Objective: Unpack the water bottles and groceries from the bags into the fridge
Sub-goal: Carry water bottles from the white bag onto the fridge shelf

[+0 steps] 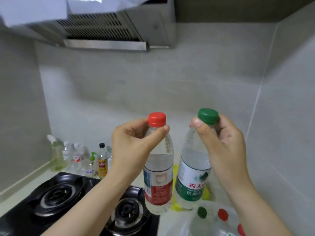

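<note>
Above the pale tabletop point(25, 189), the left grip point(134, 142) pinches the neck of a clear plastic water bottle with a red-and-white label point(158, 169). The thumb lies across the front just under its red screw cap point(157, 119), and the fingers curl behind. The right grip point(223, 143) is closed on the top of a clear plastic water bottle with a green-and-white label point(192, 167). Its thumb presses the lower left edge of the green screw cap point(208, 116), and its fingers wrap the cap's right side.

Both bottles hang upright, side by side and just apart, the green-labelled one on the right and tilted slightly. Their bases are low over the tabletop; whether they touch it cannot be told. A yellow object point(175, 176) shows between and behind them, its shape unclear.

At the near right lies a clear plastic bag point(180, 223) holding more bottles, with one green cap point(202, 212) and one red cap point(223, 214) showing through it. Left of the held bottles sits a black gas hob with two round burners point(56, 196). Along the far left wall stands a row of small bottles and dispensers point(81, 159). A steel range hood point(110, 28) hangs high on the grey tiled wall point(187, 79).
</note>
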Demonstrator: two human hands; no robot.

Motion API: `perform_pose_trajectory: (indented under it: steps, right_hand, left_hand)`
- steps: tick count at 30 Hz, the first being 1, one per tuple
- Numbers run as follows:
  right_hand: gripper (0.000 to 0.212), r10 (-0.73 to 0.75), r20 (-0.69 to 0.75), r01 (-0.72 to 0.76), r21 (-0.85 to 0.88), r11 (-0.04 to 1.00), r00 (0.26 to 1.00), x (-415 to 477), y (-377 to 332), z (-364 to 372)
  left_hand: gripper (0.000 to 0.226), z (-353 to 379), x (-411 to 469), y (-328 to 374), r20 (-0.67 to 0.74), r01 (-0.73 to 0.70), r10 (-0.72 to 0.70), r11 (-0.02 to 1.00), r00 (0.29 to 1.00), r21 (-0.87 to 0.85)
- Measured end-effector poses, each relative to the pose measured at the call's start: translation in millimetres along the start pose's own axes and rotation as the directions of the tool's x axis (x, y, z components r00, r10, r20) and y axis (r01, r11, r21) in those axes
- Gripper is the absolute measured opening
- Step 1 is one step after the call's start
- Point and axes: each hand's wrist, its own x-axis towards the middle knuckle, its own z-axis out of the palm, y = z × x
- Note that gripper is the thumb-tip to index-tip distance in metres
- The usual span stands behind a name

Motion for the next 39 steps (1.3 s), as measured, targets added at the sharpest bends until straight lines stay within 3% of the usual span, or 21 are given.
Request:
perform_pose_trajectory:
  steps: [10, 15, 25, 39]
  right_hand:
    - [0.019, -0.140, 0.115, 0.120, 0.166, 0.979, 0.983, 50, -50, 49]
    - [0.017, -0.184, 0.196, 0.119, 0.303, 0.946, 0.963, 65, -62, 68]
    - [0.019, -0.229, 0.426, -0.049, 0.550, 0.834, 0.875, 59, -79, 109]
    - [0.017, -0.380, 0.502, -0.174, 0.752, 0.636, 0.777, -13, -165, 204]
  left_hand:
    - [0.013, -40, 35, 72, -0.043, -0.226, 0.238, 0.955, 0.970, 0.190]
    - [0.010, -52, 33, 102, -0.087, -0.262, 0.302, 0.914, 0.949, 0.309]
    - [0.004, -75, -10, 140, -0.245, -0.193, 0.402, 0.784, 0.882, 0.590]
    - [0.009, -152, -99, 237, -0.341, -0.044, 0.560, 0.563, 0.755, 0.825]
